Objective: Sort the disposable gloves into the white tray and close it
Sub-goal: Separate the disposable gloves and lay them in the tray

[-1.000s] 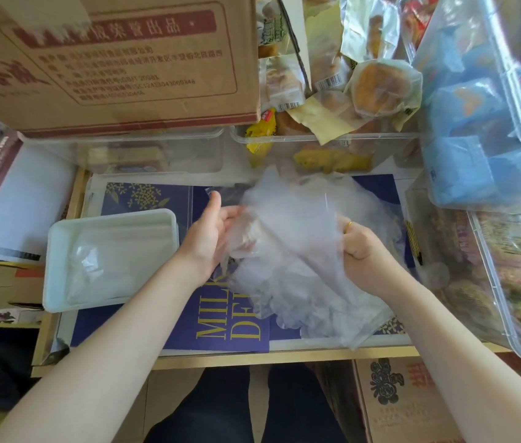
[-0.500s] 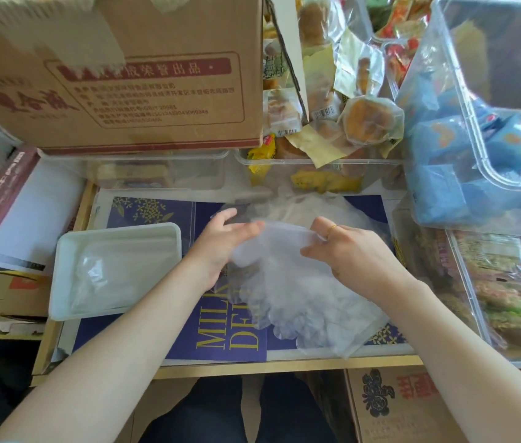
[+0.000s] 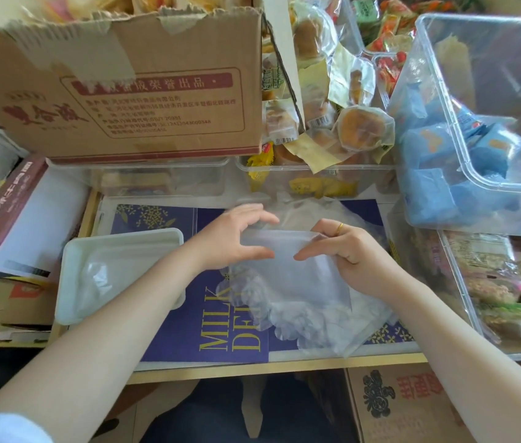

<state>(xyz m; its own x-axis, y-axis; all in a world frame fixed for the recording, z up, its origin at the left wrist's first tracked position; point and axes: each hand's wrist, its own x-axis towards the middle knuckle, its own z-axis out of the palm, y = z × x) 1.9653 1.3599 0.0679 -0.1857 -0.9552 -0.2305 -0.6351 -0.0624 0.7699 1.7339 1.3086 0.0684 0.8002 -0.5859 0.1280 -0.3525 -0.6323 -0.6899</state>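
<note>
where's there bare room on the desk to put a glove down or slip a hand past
Bare mat shows between the white tray and the pile of gloves, out to the front edge, and a strip behind the tray below the clear bins. The right side is crowded: the gloves run up against the snack bins, and the left hand and right hand hold a glove there.

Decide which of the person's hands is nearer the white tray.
Left. The left hand is just right of the white tray; the right hand lies farther right, across the disposable gloves.
</note>
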